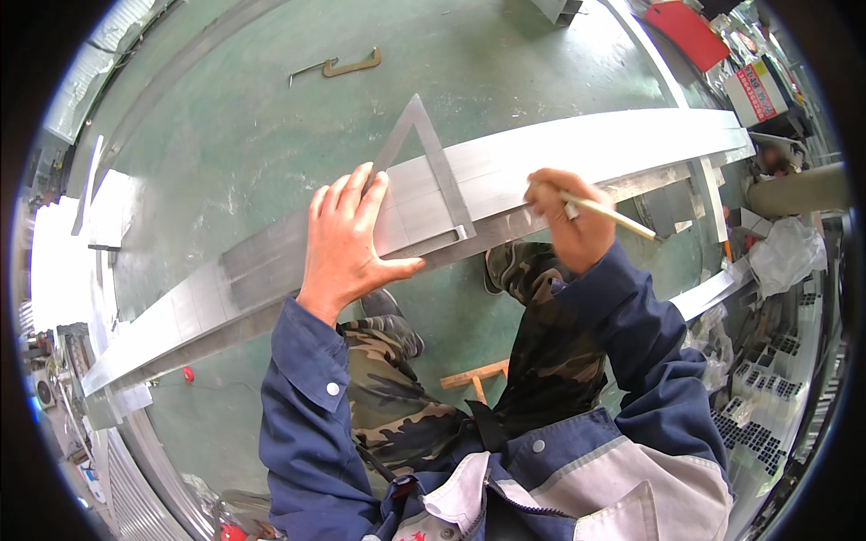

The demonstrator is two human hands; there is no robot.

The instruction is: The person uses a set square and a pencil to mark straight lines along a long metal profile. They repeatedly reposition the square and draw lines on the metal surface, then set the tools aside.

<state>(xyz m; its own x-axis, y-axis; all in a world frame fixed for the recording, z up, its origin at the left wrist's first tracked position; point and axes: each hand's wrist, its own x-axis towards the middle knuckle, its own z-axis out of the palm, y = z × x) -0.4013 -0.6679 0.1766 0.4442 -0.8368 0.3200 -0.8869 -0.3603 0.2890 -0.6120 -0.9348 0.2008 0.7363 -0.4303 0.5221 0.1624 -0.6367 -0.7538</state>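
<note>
A long silvery metal profile runs across in front of me, with several thin lines across its top face. On it lies a flat metal set square, its pointed corner reaching past the far edge of the profile. My left hand presses on the profile at the left side of the set square, fingers spread and stretched out, thumb pointing right. To the right of the set square, my right hand is closed around a pale pencil, slightly blurred. The pencil's dark end points right, away from the set square.
A C-clamp lies on the green floor beyond the profile. A wooden piece is between my feet. At right are a clear plastic bag, stacked profiles and a red object. A light support bar stands under the profile's right part.
</note>
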